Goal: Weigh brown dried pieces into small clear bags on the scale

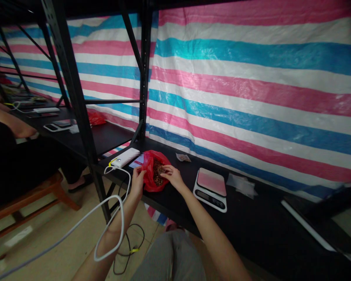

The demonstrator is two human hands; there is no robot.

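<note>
On the left of the black shelf board (257,226), the crumpled red plastic bag (150,187), already opened, is pinched by the left hand (137,181); small brown pieces (157,172), seemingly left inside, are reached by the right hand (173,176) (whether gripped cannot be told).

The bare left forearm (114,235) and right forearm (212,230) extend forward, slanting inward, with the hands near each other but apart. The left hand (137,182) points away from the body, thumb and fingers (137,172) pinched. The right hand (174,177) angles leftward, its fingers curved; whether its fingertips meet is unclear.
</note>
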